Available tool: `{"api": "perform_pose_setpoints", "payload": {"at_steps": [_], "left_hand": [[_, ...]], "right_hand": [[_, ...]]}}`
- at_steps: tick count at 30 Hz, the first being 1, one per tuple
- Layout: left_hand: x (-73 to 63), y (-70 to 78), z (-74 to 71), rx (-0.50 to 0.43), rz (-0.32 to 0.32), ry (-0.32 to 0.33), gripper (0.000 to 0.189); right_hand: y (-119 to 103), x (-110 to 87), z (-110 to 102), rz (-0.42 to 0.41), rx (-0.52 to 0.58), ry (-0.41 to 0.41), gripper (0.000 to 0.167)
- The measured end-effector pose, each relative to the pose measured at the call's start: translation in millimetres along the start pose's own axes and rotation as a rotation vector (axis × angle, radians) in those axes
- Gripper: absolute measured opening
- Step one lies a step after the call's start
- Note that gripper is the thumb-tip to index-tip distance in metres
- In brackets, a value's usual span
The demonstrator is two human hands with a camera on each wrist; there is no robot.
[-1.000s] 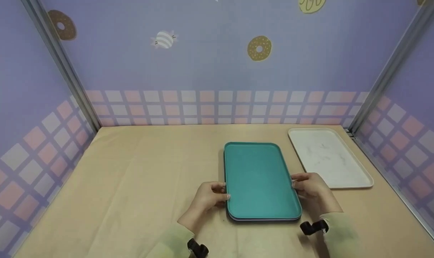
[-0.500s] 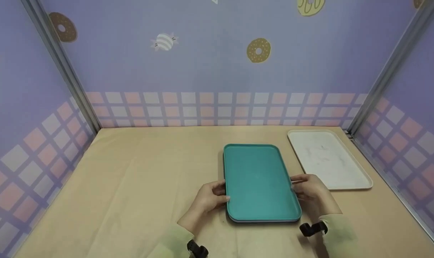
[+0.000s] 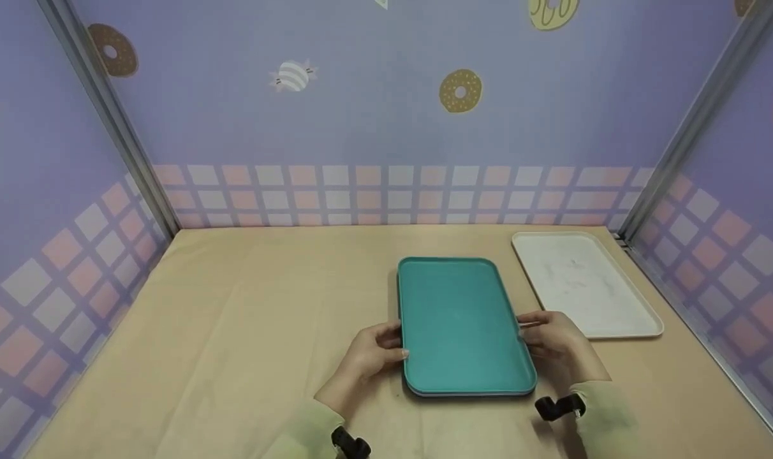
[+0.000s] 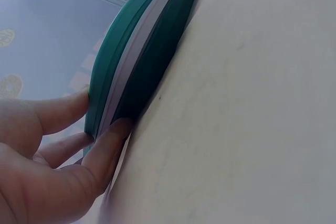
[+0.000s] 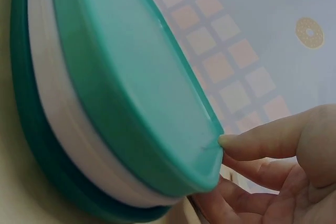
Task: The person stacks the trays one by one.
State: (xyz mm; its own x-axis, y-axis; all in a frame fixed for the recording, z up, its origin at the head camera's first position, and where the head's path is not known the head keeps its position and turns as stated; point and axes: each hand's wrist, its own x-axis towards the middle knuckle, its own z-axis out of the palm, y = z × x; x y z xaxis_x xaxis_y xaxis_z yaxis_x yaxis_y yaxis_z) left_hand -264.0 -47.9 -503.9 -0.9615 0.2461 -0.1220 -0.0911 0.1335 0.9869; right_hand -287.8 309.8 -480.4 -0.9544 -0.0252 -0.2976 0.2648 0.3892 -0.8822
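Note:
A teal rectangular tray tops a stack on the table, right of centre in the head view. Beneath it the wrist views show a pale tray and a dark teal tray. My left hand grips the stack's left edge, its thumb at the top rim and its fingers lower on the side. On the opposite edge, my right hand holds the stack with the thumb against the teal rim. Some right fingertips are hidden behind the trays.
A white marbled tray lies flat at the back right, close to the right hand. Patterned walls and metal posts enclose the table, which a beige cloth covers.
Everything sits slightly lower in the head view than a second ago. Hands and trays keep the same places relative to each other.

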Motion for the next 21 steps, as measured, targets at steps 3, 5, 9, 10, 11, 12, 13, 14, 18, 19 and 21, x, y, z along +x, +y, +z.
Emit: {"api": "perform_pose_setpoints", "payload": {"at_steps": [3, 5, 9, 10, 11, 12, 13, 14, 18, 19, 21], "left_hand": [[0.7, -0.4, 0.3, -0.012, -0.007, 0.005, 0.067], [1.0, -0.6, 0.7, -0.021, -0.013, 0.009, 0.067], [1.1, -0.4, 1.6, -0.045, -0.027, 0.014, 0.067], [1.0, -0.3, 1.7, -0.049, -0.028, 0.014, 0.067], [0.9, -0.2, 1.7, -0.052, -0.029, 0.015, 0.067], [0.8, 0.0, 1.8, -0.054, -0.032, 0.016, 0.068], [0.8, 0.2, 1.9, -0.057, -0.036, 0.016, 0.068], [0.8, 0.3, 1.9, -0.058, -0.039, 0.017, 0.068], [0.7, -0.6, 1.7, -0.060, -0.041, 0.017, 0.068], [0.8, -0.8, 1.6, -0.059, -0.039, 0.017, 0.068], [0.6, -1.1, 1.3, -0.060, -0.037, 0.020, 0.068]], "right_hand": [[1.8, 0.3, -2.1, -0.002, 0.015, -0.014, 0.050], [2.9, 0.3, -5.9, -0.010, 0.020, -0.040, 0.051], [3.1, -1.1, -15.8, 0.018, 0.068, -0.059, 0.053], [3.1, -1.8, -19.2, 0.025, 0.077, -0.059, 0.055], [3.3, -2.8, -22.4, 0.031, 0.092, -0.056, 0.055], [3.4, -4.0, -25.8, 0.036, 0.108, -0.048, 0.056], [3.7, -5.2, -29.6, 0.034, 0.114, -0.042, 0.056], [4.3, -6.4, -33.4, 0.028, 0.119, -0.040, 0.057], [6.3, -9.8, -46.3, 0.025, 0.162, -0.026, 0.057], [6.6, -10.3, -49.2, 0.025, 0.171, -0.026, 0.058], [7.4, -10.9, -54.5, 0.023, 0.182, -0.024, 0.059]]}}
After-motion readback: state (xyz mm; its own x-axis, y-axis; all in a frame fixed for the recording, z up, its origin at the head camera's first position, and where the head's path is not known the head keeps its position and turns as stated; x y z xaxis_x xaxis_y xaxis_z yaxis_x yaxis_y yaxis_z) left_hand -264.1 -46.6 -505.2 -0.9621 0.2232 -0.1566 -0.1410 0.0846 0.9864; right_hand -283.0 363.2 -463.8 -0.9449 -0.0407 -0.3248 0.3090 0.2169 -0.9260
